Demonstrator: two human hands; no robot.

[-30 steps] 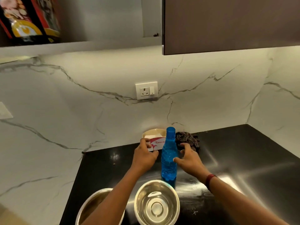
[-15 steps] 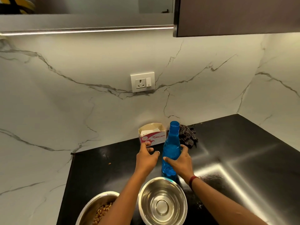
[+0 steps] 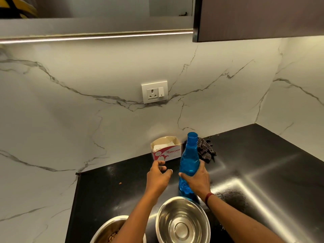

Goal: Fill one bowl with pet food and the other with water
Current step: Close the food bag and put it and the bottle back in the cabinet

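- The blue plastic water bottle [image 3: 189, 165] is grasped around its mid-body by the right hand [image 3: 197, 178]; thumb and fingers are wrapped on it, and the bottle stands upright on the black countertop [image 3: 263, 172].
- The bottle mouth, well above the grip, appears uncapped; whether a cap has been set aside cannot be told.
- The left hand [image 3: 158, 176] is held just beside the grip, on its left, with fingers loosely curled; nothing is seen in it, and no contact with the bottle is made.
- Directly below the grip, nearest the camera, the empty steel bowl [image 3: 183, 223] is placed; no water is seen in it.
- Below and left of the grip, the second steel bowl [image 3: 105, 232] is partly hidden by the left forearm; brown pet food kibble [image 3: 113, 236] is visible inside.
- The food step is judged done or nearly done; the fill level cannot be confirmed.
- The water step is judged not yet done: lifting, tilting over the empty bowl and pouring remain.
- A stray kibble piece [image 3: 120, 183] lies on the countertop left of the grip.
- Beyond the grip, the Origami tissue box [image 3: 166, 149] and a checked cloth [image 3: 205, 149] rest against the wall.
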